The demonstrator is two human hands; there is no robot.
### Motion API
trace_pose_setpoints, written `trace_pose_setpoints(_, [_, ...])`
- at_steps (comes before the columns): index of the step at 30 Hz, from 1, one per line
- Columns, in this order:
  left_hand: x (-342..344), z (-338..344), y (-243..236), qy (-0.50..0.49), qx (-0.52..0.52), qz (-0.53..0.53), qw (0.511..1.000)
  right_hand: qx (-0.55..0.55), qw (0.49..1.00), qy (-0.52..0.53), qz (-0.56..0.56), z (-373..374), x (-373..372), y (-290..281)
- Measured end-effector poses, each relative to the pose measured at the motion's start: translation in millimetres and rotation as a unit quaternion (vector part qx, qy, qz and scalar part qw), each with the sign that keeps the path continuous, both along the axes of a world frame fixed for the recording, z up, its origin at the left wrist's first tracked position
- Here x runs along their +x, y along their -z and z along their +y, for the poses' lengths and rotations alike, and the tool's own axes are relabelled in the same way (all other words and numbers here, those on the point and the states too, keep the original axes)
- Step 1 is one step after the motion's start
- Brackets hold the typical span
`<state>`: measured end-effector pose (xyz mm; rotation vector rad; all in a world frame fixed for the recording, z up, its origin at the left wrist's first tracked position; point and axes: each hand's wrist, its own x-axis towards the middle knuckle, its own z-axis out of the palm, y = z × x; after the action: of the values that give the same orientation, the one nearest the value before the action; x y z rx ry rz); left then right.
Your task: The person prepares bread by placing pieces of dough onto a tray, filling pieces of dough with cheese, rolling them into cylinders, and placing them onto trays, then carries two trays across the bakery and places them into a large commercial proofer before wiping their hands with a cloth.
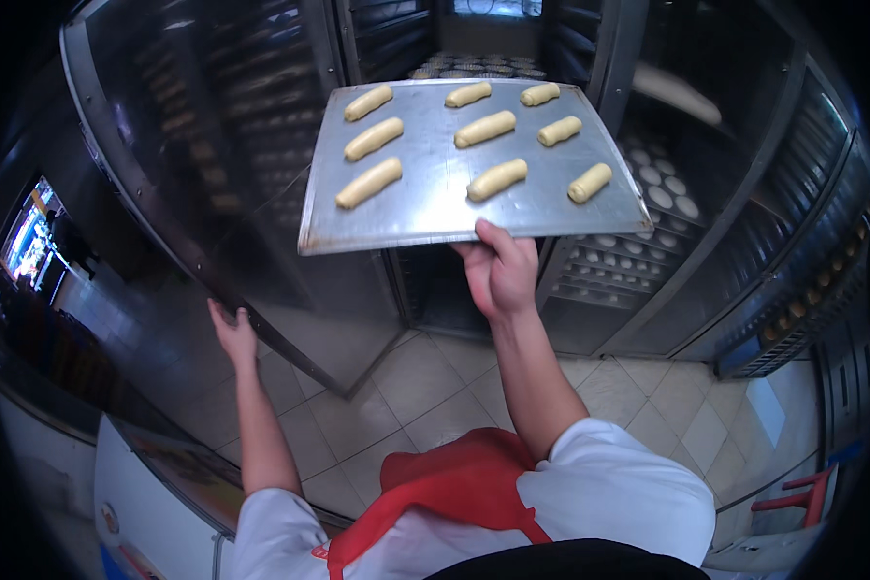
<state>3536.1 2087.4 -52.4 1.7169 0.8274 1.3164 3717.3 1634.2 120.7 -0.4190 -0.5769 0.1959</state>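
A metal baking tray (425,217) is held out in front of the cabinet, roughly level. Several pale dough rolls (485,129) lie on it in three rows, spaced apart. My right hand (501,269) grips the middle of its near edge, thumb on top and the other fingers mostly hidden beneath. To the left, my left hand (234,333) holds the edge of a swung-out cabinet door (290,280), with the thumb apart from the fingers. Behind the tray, the tall metal cabinet (382,48) stands open, and part of its inside is hidden by the tray.
Inside the cabinet, a tray of small filled cups (478,68) shows beyond my tray. Round pale dough pieces (662,184) sit on shelves behind the right-hand panel. A rack of browned pieces (802,304) stands far right, near a red chair-like frame (797,498). A white appliance (145,493) is at lower left.
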Motion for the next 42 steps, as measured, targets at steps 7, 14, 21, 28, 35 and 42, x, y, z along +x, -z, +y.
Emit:
trace_pose_setpoints(7, [-79.3,-121.0,157.7,0.08,-0.148,0.161,0.973,0.066,0.997,0.033,-0.01,82.0,120.2,-3.1])
trace_pose_setpoints(14, [-176.0,-216.5,215.5,-0.005,-0.324,0.231,0.918,-0.013,0.991,-0.031,0.128,141.5,414.1,-38.7])
trace_pose_setpoints(21, [-221.5,-336.7,159.6,-0.263,-0.376,0.107,0.882,-0.274,0.873,-0.4,0.042,232.0,147.6,185.2])
trace_pose_setpoints(28, [-251.2,-405.7,40.8,-0.464,-0.278,-0.029,0.84,-0.471,0.309,-0.761,-0.322,214.7,-151.8,274.2])
trace_pose_setpoints(35, [-375.3,-463.2,85.9,-0.71,-0.233,-0.042,0.664,-0.358,0.339,-0.733,-0.469,270.2,-386.6,276.3])
trace_pose_setpoints(42, [-647.3,-530.5,159.0,-0.778,-0.387,0.201,0.453,-0.337,0.458,-0.376,-0.731,384.1,-634.6,279.1])
